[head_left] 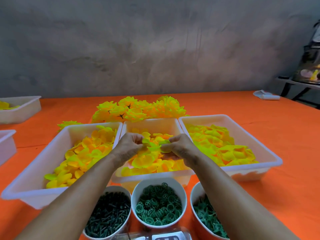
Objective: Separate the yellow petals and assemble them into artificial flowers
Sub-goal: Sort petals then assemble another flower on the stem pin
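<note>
— What's sitting nearest you?

— Three paper cups: dark pegs (108, 214), green rings (158, 204), green star pieces (208, 218). Past them, over the middle tray (152, 124), I'm peeling thin, cupped fabric petals (153, 146) apart.

— And your grip?

— My left hand (129, 147) and right hand (180, 147) are both pinching that clump. Next I'm judging a single layer needs teasing free, gently.

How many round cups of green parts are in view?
3, in a row nearest the camera: left cup under the left forearm, middle cup, right cup partly hidden by the right forearm.
</note>
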A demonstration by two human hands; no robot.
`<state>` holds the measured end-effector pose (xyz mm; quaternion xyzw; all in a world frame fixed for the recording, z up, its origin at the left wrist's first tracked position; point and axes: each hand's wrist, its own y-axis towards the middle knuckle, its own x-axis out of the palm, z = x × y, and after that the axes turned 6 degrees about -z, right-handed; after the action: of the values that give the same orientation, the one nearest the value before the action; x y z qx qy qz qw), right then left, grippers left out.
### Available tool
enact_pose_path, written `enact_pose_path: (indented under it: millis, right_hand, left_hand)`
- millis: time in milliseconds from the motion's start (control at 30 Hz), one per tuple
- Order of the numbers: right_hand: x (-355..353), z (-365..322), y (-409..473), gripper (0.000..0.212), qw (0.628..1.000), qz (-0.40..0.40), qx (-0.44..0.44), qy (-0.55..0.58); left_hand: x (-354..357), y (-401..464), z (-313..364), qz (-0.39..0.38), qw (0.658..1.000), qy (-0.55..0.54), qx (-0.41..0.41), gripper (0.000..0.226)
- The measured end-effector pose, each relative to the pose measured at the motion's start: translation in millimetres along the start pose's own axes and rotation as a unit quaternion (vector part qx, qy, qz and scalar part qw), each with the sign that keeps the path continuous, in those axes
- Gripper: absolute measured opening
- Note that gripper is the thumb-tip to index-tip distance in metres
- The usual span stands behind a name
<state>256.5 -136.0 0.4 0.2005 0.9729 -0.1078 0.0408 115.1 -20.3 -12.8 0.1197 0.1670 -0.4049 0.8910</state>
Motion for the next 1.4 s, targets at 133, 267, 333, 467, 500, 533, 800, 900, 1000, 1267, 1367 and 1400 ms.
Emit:
enact_pose_path:
  millis: [133, 267, 333, 467, 500, 533, 800, 900, 1000, 1267, 1367, 1400]
  right_hand:
    - [1, 7, 0, 0.03, 0.991, 0.037, -0.024, -0.13]
    - [-3, 6, -6, 0.033, 0.982, 0.05, -0.054, -0.175]
    - [-10, 3, -10, 0.032, 0.983, 0.059, -0.061, -0.161]
    - [-21, 1, -19, 0.015, 0.989, 0.057, -0.066, -0.119]
    - [-23, 1, -21, 0.014, 0.989, 0.057, -0.069, -0.115]
    - [-26, 1, -22, 0.014, 0.989, 0.057, -0.073, -0.111]
    - [-53, 0, -29, 0.019, 0.989, 0.094, -0.099, -0.061]
    - [-64, 2, -31, 0.02, 0.987, 0.112, -0.1, -0.055]
    - [-78, 2, -32, 0.02, 0.985, 0.135, -0.099, -0.041]
    - [-125, 10, -32, 0.012, 0.976, 0.199, -0.088, -0.021]
    - [-134, 18, -26, 0.008, 0.972, 0.215, -0.071, -0.058]
    - [-135, 21, -23, 0.013, 0.97, 0.219, -0.068, -0.082]
  left_hand:
    - [7, -1, 1, -0.011, 0.999, 0.051, -0.013, 0.021]
    - [8, 3, -3, -0.012, 0.996, 0.084, -0.033, 0.017]
    - [7, 3, -5, -0.023, 0.994, 0.098, -0.041, 0.016]
    - [8, 1, -4, -0.016, 0.985, 0.17, -0.036, 0.023]
    - [10, 1, -3, -0.014, 0.979, 0.2, -0.035, 0.029]
    - [11, 1, -3, -0.011, 0.973, 0.227, -0.034, 0.035]
    - [15, 4, -9, 0.006, 0.956, 0.29, -0.048, 0.04]
    - [13, 4, -10, 0.019, 0.954, 0.296, -0.036, 0.052]
    - [10, 4, -11, -0.006, 0.953, 0.298, -0.059, 0.051]
    - [12, 10, 7, 0.052, 0.935, 0.352, -0.005, 0.043]
    - [32, 20, 29, 0.065, 0.942, 0.325, 0.054, 0.036]
    - [41, 22, 35, 0.061, 0.945, 0.316, 0.067, 0.034]
